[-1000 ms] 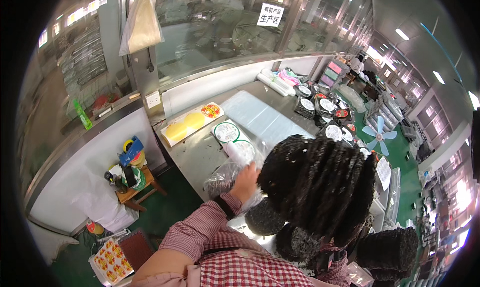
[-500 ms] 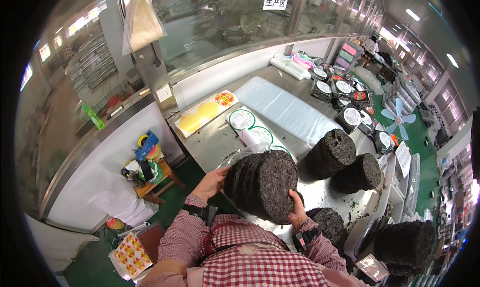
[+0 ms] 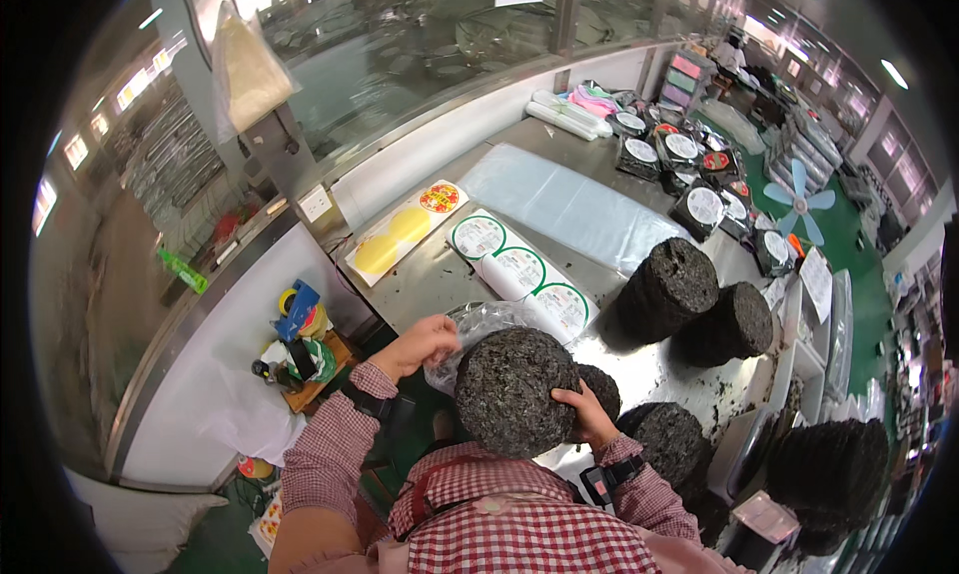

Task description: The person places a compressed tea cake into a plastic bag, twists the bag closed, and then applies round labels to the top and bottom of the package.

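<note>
My right hand [image 3: 591, 414] grips the right side of a thick stack of round, dark dried seaweed sheets [image 3: 514, 394], its round face turned up toward me. My left hand [image 3: 428, 344] is off the stack, fingers curled and pinched at the edge of a crumpled clear plastic bag [image 3: 489, 319] behind the stack. Other dark seaweed stacks stand on the metal table: two tall ones, a left stack [image 3: 667, 289] and a right stack [image 3: 732, 324], and a nearer stack [image 3: 661, 439] by my right wrist. Part of another shows behind my right hand.
Sheets of round labels, yellow-and-red [image 3: 405, 232] and green-ringed [image 3: 514, 272], lie beyond the bag. Flat clear plastic bags [image 3: 569, 204] lie farther back. Packed black packages [image 3: 684, 149] crowd the far right near a blue fan [image 3: 799, 204]. A wooden stool [image 3: 335, 359] stands left.
My left hand has let go of the stack and moved to the plastic bag. The stack, held by my right hand, has come down and tilted with its round face upward.
</note>
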